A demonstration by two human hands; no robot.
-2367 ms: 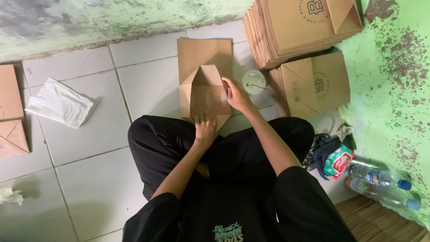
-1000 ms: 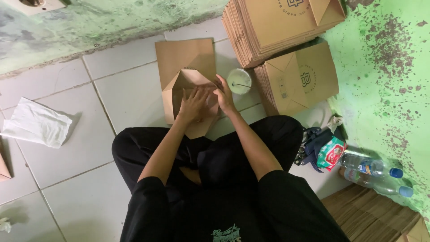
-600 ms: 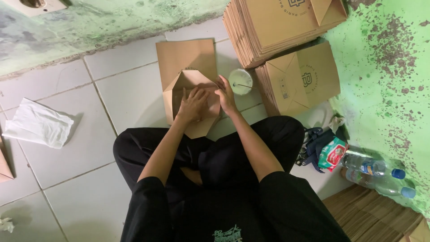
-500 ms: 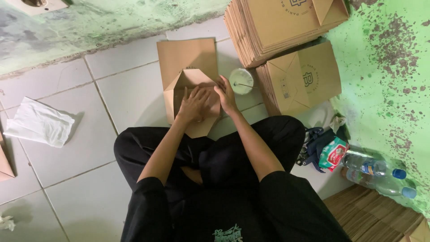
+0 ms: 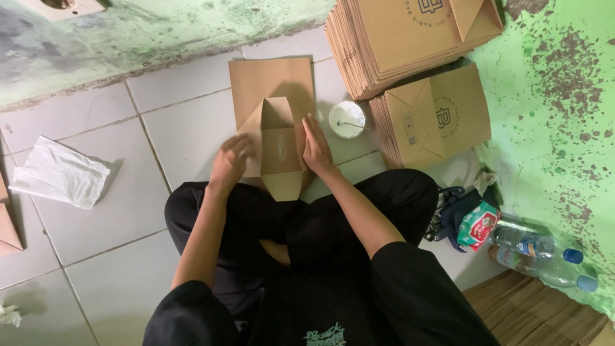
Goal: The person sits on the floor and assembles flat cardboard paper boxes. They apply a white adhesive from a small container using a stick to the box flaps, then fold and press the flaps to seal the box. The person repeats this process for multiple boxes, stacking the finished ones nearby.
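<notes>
1. Half-folded brown cardboard box (image 5: 277, 144) is lying on the white tile floor (image 5: 173, 138), at 12 o'clock from the crossed legs.
2. Right hand (image 5: 316, 148) is pressing flat along its right edge, not clenched.
3. Left hand (image 5: 229, 163) is blurred at the left edge; grip, can't tell.
4. Small white round cup (image 5: 346, 119) is crowding 2 o'clock; open tiles at 9.

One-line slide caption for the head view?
Seated person's left hand and right hand flank a brown paper bag on tiles.
</notes>
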